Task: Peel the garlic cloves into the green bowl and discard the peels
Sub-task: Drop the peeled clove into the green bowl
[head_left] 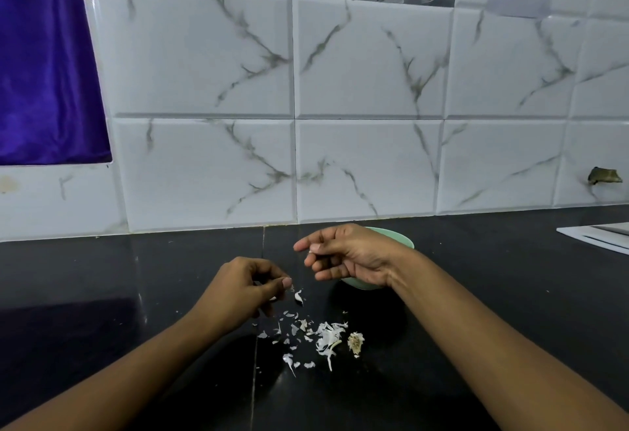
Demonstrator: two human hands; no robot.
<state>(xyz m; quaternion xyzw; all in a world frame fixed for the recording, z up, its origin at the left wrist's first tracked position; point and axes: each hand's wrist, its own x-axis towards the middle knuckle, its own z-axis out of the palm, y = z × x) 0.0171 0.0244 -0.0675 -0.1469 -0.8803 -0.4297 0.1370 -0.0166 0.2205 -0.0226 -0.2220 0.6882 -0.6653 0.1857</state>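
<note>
From the head camera, the left hand (245, 289) curls its fingers round a small white bit, likely a garlic clove (272, 298). The right hand (347, 255) is half curled; I cannot tell if it pinches anything. The green bowl (406, 241) sits just behind those fingers (mostly hidden). Peels (326, 337) lie just below the fingertips. It is best to pull the skin off gently, then drop the clove in the bowl.
</note>
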